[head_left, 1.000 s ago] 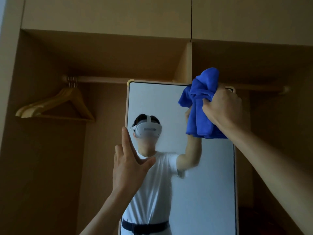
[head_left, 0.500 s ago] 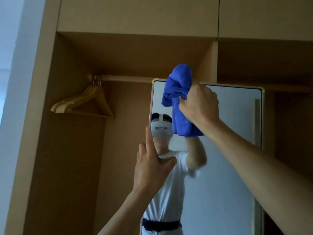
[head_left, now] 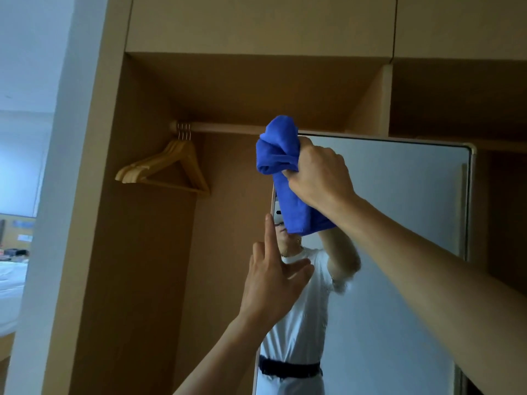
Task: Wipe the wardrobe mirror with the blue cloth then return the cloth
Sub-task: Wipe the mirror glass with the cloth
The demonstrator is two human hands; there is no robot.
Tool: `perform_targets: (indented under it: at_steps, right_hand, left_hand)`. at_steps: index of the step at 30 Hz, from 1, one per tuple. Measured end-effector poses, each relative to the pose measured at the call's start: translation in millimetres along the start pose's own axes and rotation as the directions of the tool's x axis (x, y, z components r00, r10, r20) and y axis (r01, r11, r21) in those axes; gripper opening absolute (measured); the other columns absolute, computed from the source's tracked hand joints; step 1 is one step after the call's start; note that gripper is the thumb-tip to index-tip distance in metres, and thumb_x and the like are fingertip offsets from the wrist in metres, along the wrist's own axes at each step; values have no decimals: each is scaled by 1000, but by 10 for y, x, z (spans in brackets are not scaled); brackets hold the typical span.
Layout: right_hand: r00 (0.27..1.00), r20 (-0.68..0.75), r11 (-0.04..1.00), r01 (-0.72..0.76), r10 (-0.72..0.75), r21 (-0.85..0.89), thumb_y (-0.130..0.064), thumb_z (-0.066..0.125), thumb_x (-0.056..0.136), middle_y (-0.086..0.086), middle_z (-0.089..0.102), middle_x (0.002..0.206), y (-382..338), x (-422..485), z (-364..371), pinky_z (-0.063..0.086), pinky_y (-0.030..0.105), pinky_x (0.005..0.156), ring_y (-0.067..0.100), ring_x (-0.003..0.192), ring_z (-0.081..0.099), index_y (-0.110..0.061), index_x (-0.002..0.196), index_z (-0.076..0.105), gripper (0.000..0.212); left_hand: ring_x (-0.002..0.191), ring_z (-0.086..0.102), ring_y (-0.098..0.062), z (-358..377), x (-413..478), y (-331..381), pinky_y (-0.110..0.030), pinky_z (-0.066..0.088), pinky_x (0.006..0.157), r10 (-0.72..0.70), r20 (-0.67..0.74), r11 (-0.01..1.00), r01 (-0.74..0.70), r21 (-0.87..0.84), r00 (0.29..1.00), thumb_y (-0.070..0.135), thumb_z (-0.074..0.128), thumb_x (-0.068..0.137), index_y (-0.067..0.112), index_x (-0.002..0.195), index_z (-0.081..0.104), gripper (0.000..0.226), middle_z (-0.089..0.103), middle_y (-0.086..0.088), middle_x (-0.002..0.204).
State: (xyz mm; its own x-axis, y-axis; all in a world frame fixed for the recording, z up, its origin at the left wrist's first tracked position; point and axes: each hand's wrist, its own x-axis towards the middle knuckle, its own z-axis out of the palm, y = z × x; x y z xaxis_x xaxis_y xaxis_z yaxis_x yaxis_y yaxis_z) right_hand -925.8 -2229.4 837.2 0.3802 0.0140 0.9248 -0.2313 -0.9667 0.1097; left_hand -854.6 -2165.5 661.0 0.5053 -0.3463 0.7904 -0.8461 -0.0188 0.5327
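My right hand (head_left: pixel 319 175) is raised at the upper left corner of the tall rectangular wardrobe mirror with the pale rounded frame (head_left: pixel 399 223). Its fingers are curled into a fist, clamped around the bunched bright blue microfibre cloth (head_left: pixel 281 155). The cloth bulges above the fist, overlapping the mirror's top edge, and a longer fold hangs below the fist against the glass near the left frame edge.

My left hand (head_left: pixel 273 283) is lifted lower down, in front of the mirror's left edge. It holds nothing. Its fingers are loosely spread: the index finger points straight up, its tip just below the hanging cloth, and the thumb juts right. Whether the fingertips touch the frame, I cannot tell.

The glass reflects a white T-shirt, a dark belt and a raised arm.

Behind, the light brown wooden wardrobe (head_left: pixel 148 252) stands open. A wooden hanging rail (head_left: pixel 228 128) crosses its upper part, with a bunch of pale wooden clothes hangers (head_left: pixel 168 169) at its left end.
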Motion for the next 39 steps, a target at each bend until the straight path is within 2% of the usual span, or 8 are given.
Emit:
perform_targets:
  at_steps: [7, 14, 18, 21, 24, 29, 35, 39]
  right_hand:
    - [953, 178, 951, 273, -246, -146, -19, 54, 90, 1, 62, 96, 101, 93, -345, 46, 38, 69, 30, 90, 62, -30, 120, 57, 32]
    - [925, 90, 898, 379, -368, -226, -14, 59, 89, 4, 63, 102, 139, -146, -189, 36, 37, 73, 29, 95, 58, -23, 121, 59, 33]
    - [929, 77, 900, 370, -362, -228, -16, 65, 84, 4, 64, 97, 129, -398, -46, 45, 41, 75, 29, 90, 59, -22, 116, 60, 33]
    - [929, 88, 902, 370, -360, -223, -17, 66, 80, 4, 64, 98, 136, -652, 87, 44, 41, 75, 28, 89, 56, -21, 125, 60, 46]
    - [933, 89, 904, 359, -348, -230, -15, 63, 80, 2, 63, 97, 140, -822, 172, 40, 38, 73, 26, 87, 53, -22, 122, 60, 42]
    - [923, 127, 894, 383, -362, -233, -15, 62, 85, -1, 64, 106, 150, -854, 150, 43, 38, 78, 25, 93, 54, -25, 130, 56, 47]
    - [945, 76, 904, 328, -320, -276, -21, 62, 90, 5, 63, 112, 266, -489, -105, 42, 42, 84, 30, 99, 56, -24, 135, 52, 46]
    - [962, 21, 919, 265, -271, -292, -21, 62, 93, 8, 64, 115, 447, -213, -291, 44, 46, 90, 32, 105, 57, -24, 135, 52, 43]
  left_hand:
    - [106, 48, -4, -15, 2, -85, -19, 46, 85, -7, 15, 999, 8, -54, 1000, 52, 70, 88, 60, 147, -24, 112, 42, 10, 115]
    - [104, 42, 33, -14, -42, -122, -2, 42, 71, -16, -12, 994, 15, -109, 1000, 38, 72, 91, 51, 157, -4, 102, 50, 9, 128]
    - [105, 51, 25, -2, -90, -159, -8, 39, 78, -21, -25, 990, 18, -143, 999, 32, 72, 91, 45, 157, 13, 89, 61, 12, 122]
    - [111, 55, 9, 10, -97, -208, -17, 43, 80, -47, -36, 986, 41, -162, 998, 34, 71, 90, 41, 144, 36, 65, 62, 34, 111]
    - [106, 60, 0, 39, -99, -232, -24, 48, 81, -98, -20, 974, 92, -209, 995, 37, 70, 86, 43, 124, 46, 45, 63, 18, 110]
    - [99, 62, 5, 38, -121, -210, -22, 50, 81, -115, 1, 972, 112, -206, 993, 40, 70, 87, 41, 129, 43, 50, 59, 9, 118]
    - [128, 45, -4, 13, -187, -169, -34, 46, 101, -77, -17, 985, 74, -154, 997, 33, 71, 90, 43, 156, 19, 85, 57, 27, 121]
    - [122, 37, 4, 59, -209, -182, -15, 38, 85, -59, -61, 992, 51, -113, 996, 39, 72, 90, 45, 157, 10, 92, 46, 24, 125]
